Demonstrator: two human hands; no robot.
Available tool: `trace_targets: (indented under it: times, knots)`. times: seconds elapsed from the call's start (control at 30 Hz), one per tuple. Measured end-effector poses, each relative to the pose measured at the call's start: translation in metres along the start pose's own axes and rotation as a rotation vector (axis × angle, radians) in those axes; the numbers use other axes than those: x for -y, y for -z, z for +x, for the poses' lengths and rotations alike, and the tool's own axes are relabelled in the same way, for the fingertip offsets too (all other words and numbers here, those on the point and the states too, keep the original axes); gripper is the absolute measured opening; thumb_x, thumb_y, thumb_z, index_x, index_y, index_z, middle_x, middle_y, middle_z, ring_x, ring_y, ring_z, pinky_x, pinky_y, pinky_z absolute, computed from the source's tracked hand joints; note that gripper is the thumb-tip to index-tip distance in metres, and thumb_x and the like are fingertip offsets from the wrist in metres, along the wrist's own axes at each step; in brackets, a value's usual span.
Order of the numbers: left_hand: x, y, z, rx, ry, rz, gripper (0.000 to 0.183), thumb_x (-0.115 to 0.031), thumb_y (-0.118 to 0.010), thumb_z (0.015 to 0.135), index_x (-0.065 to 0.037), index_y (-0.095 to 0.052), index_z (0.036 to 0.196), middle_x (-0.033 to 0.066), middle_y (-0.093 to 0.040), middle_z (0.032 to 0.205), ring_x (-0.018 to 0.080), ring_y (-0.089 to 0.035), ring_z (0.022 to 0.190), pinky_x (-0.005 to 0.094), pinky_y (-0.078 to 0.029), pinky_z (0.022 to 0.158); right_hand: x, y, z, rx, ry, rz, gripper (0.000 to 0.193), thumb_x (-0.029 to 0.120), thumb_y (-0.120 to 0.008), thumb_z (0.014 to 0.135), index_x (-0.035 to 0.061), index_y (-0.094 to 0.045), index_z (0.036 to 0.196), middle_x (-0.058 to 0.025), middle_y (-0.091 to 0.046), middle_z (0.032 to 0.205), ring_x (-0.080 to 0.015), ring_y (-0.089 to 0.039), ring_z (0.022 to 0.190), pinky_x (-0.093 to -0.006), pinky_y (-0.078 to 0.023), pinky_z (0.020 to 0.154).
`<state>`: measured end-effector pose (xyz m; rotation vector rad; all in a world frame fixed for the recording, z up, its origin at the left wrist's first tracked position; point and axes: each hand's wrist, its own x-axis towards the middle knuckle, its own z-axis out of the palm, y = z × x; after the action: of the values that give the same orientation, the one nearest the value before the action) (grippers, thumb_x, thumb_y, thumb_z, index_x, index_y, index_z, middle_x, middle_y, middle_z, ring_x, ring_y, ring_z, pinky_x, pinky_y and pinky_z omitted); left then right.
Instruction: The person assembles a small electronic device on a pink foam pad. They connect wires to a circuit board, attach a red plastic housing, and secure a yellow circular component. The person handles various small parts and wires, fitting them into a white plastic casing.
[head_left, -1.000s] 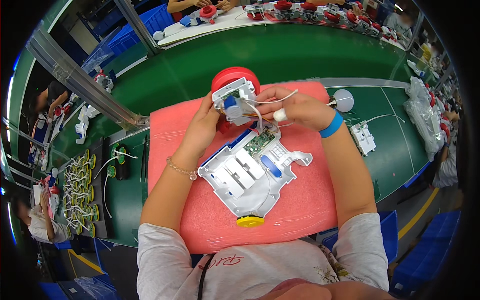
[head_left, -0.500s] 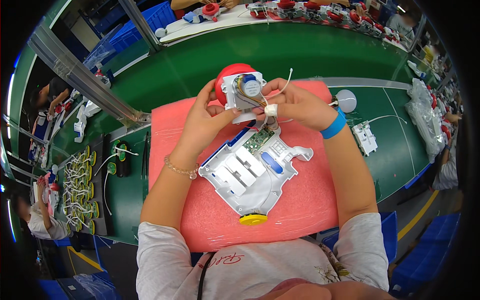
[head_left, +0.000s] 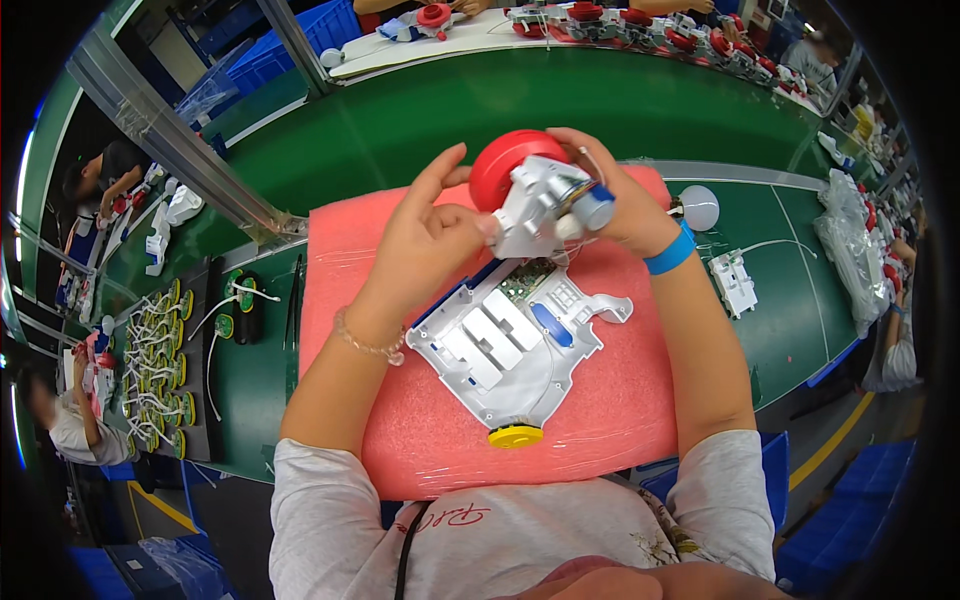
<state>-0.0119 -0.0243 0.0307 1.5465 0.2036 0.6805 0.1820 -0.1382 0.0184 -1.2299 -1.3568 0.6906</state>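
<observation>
Raised above the foam pad, a motor assembly [head_left: 532, 212] has a white plastic bracket, a silver motor and a red round wheel-like part [head_left: 515, 160]. My right hand [head_left: 625, 205], with a blue wristband, grips its right side. My left hand [head_left: 435, 235] pinches the bracket's lower left edge between thumb and curled fingers, while its index finger stretches away. Below lies an open white plastic housing half [head_left: 540, 385] with a green circuit board [head_left: 525, 282], white blocks, a blue oval piece and a yellow round cap [head_left: 515, 436]. Wires run down near the board, partly hidden.
A pink foam pad [head_left: 620, 430] supports the housing. To the left stands a rack of small green-and-yellow boards [head_left: 160, 370] with white cables. On the right lie a white bracket [head_left: 733, 283], a round white bulb [head_left: 699, 208] and a plastic bag [head_left: 850, 245]. People work around.
The motor assembly has turned, its motor swinging to the right and its red part showing more. My left index finger has come off it, and my right hand has moved slightly right.
</observation>
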Motion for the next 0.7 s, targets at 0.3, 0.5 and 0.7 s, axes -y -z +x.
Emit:
trace_targets:
  times: [0.3, 0.5, 0.7]
  knots:
    - [0.018, 0.023, 0.008, 0.283, 0.353, 0.151, 0.037, -0.016, -0.047, 0.084, 0.003, -0.046, 0.116, 0.0118, -0.054, 0.109, 0.0157, -0.052, 0.098, 0.0278, -0.04, 0.085, -0.041, 0.011, -0.007, -0.094, -0.184, 0.64, 0.06, 0.026, -0.065, 0.073, 0.0074, -0.038, 0.123, -0.0061, -0.051, 0.112, -0.0188, -0.048, 0.107, -0.0339, -0.041, 0.088]
    - [0.018, 0.008, 0.004, 0.428, 0.349, 0.154, 0.042, -0.017, -0.052, 0.082, 0.005, -0.043, 0.117, 0.0141, -0.051, 0.113, 0.0199, -0.049, 0.103, 0.031, -0.038, 0.09, -0.054, 0.008, -0.007, -0.107, -0.206, 0.807, 0.047, 0.037, -0.049, 0.084, 0.0076, -0.04, 0.12, -0.0083, -0.051, 0.112, -0.0224, -0.052, 0.102, -0.039, -0.044, 0.085]
    - [0.03, 0.004, 0.007, 0.305, 0.235, 0.171, 0.075, -0.024, -0.066, 0.074, 0.003, -0.021, 0.128, 0.0184, -0.041, 0.12, 0.0253, -0.042, 0.112, 0.0336, -0.035, 0.093, -0.02, -0.011, 0.001, -0.12, -0.272, 0.64, 0.048, 0.034, -0.049, 0.085, 0.0066, -0.036, 0.123, -0.0044, -0.05, 0.11, -0.0174, -0.053, 0.097, -0.0354, -0.045, 0.08]
